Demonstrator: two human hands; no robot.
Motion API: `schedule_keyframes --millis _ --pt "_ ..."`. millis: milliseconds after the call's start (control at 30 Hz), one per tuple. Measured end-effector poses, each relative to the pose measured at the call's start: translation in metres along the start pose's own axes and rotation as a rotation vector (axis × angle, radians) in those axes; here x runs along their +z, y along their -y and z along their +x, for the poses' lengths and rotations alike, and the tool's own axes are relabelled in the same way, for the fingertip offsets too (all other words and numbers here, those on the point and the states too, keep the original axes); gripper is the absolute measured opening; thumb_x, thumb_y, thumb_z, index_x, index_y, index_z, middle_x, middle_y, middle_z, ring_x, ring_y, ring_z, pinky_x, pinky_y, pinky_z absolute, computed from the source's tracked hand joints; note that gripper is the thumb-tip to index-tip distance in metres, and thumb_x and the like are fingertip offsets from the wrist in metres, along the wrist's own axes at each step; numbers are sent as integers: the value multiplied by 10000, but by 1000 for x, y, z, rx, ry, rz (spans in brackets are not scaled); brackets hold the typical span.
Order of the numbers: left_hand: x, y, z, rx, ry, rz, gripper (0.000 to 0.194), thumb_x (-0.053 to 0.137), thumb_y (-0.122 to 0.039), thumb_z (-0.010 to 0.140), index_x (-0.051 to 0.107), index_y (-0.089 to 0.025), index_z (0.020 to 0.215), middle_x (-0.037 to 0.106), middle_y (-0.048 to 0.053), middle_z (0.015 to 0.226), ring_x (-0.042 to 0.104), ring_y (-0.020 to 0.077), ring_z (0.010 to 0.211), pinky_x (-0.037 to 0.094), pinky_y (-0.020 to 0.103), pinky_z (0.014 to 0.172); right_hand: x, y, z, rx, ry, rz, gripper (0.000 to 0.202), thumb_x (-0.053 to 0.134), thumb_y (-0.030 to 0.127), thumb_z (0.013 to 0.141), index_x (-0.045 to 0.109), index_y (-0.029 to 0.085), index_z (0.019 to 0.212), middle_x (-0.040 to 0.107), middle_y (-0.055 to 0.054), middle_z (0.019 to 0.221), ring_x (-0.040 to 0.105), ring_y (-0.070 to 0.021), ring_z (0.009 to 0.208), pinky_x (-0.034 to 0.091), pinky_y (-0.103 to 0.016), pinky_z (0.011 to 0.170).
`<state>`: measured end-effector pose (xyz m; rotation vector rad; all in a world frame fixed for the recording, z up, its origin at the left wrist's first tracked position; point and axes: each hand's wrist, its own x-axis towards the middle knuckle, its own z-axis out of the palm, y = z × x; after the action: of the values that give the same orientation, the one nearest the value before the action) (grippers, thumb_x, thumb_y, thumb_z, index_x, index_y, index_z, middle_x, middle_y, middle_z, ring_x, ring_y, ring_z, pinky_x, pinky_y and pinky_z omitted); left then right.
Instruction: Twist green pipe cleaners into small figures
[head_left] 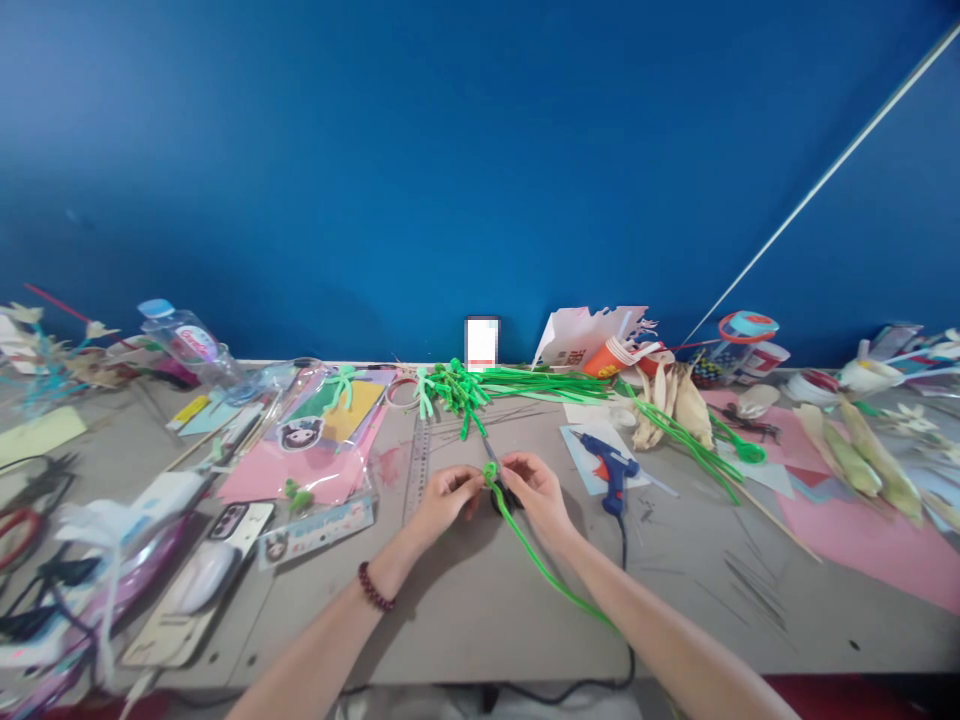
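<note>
A bright green pipe cleaner [541, 562] runs from between my hands down across my right forearm, its far end curled into a small loop. My left hand [448, 502] pinches the curled end from the left, thumb and forefinger closed on it. From the other side, my right hand [534, 490] has its fingers bent in at the same curl. Beneath the hands lies a pair of dark-handled scissors [491, 450], partly hidden, blades pointing away. Beyond them sit a bunch of twisted green pipe cleaners [457, 385] and a bundle of straight green ones [544, 383].
A blue glue gun [616, 470] lies on the right, its cable trailing to the front edge. To the left are a ruler [418, 465], a plastic bag of coloured paper [300, 450] and a phone [199, 590]. A small screen [481, 342] leans against the blue wall.
</note>
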<state>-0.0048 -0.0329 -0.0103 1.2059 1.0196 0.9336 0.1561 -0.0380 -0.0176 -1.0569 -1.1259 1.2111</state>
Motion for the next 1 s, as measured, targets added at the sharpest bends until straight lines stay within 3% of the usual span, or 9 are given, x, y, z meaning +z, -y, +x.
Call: schedule_keyframes --millis 100,267,567,800,1000 --pt "0 1 1 -95 55 -100 380 664 -483 677 547 -130 598 467 -38 447 401 62 375 310 206 412 -4 -5 4 -124 66 -75 177 650 358 755 630 194 819 589 -19 805 537 -133 719 433 -253 674" --pt "-1 -4 -1 -167 83 -125 370 677 -475 660 555 -130 608 465 -44 423 388 52 347 287 195 391 -11 -2 10 -184 202 -243 141 635 328 777 662 202 832 611 -44 869 565 -148 737 463 -283 701" --pt "-7 -2 0 -216 160 -94 313 658 -428 685 610 -119 666 437 -59 394 342 42 307 225 189 352 -26 11 13 -601 385 -796 206 488 219 883 694 226 894 588 -82 1026 547 -184 933 446 -312 825" --pt "-8 0 -1 -244 214 -145 260 636 -359 692 627 -102 658 434 -52 394 324 38 313 212 192 359 -26 15 11 -730 504 -1023 256 429 118 874 652 232 923 580 -85 1089 539 -177 915 422 -305 808" --pt "-8 -3 -2 -233 228 -113 286 617 -382 705 629 -101 652 438 -42 404 328 41 331 202 203 379 -21 13 8 -642 433 -865 212 442 141 877 636 217 912 604 -75 993 557 -171 915 429 -285 805"
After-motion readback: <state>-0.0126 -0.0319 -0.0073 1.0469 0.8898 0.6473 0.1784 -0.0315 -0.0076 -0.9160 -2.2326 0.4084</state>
